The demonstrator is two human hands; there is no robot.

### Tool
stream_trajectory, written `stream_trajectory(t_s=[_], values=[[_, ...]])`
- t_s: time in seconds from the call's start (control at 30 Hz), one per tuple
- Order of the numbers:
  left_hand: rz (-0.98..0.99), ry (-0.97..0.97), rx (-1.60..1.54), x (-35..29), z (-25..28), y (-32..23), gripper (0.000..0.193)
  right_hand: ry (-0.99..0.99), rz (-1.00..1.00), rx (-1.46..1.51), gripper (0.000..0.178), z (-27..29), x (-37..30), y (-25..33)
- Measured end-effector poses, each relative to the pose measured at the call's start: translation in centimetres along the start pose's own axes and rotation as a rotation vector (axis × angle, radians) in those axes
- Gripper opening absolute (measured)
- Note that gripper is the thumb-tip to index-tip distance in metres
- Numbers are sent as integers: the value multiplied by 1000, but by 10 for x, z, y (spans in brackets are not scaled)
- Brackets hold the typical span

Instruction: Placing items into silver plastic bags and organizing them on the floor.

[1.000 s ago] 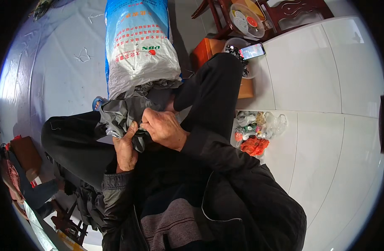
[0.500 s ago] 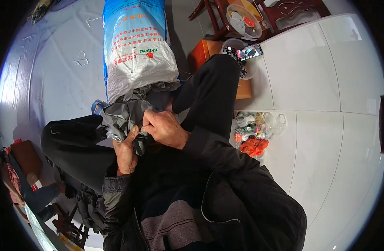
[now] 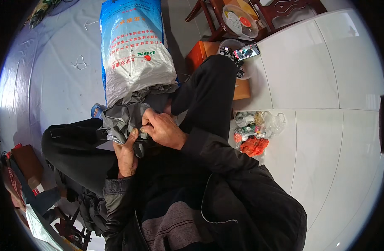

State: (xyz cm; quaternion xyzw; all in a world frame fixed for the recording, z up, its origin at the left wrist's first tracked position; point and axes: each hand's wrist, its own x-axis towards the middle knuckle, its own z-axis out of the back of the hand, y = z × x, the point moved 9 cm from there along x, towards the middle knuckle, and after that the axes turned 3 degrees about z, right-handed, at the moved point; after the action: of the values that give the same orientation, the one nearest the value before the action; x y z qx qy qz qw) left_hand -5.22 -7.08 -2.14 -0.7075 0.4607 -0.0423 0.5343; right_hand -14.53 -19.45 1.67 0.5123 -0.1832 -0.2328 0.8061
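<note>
Crumpled dark grey fabric (image 3: 129,116), thin and slightly shiny, lies bunched over my lap and runs up to the mouth of a blue and white woven sack (image 3: 137,75). My left hand (image 3: 127,154) grips its near edge, thumb on top. Close beside it, my right hand (image 3: 162,129) pinches at the same fabric with thumb and forefinger, the other fingers curled in. The two thumbs are almost touching. Anything small between the right fingertips is too tiny to make out.
Right of my knee stand an orange box (image 3: 196,56), a clear tub (image 3: 246,72) of dark pieces and a phone (image 3: 247,51). Plastic bags (image 3: 254,146) lie on the tiles. A chair (image 3: 286,10) is at the upper right; another person's arm (image 3: 49,198) shows at the lower left.
Both hands keep nearly the same place and grip on the fabric. The view has shifted slightly, and the person at the lower left has moved a little.
</note>
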Motion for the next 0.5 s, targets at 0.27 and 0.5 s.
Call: stream_trajectory(t_s=[0.27,0.5], values=[[35,-9,-15,0,0,2,44,5,-16,15,32,1,1,-5],[33,-27,1,1,2,4,42,-36,34,-28,38,2,0,-5]])
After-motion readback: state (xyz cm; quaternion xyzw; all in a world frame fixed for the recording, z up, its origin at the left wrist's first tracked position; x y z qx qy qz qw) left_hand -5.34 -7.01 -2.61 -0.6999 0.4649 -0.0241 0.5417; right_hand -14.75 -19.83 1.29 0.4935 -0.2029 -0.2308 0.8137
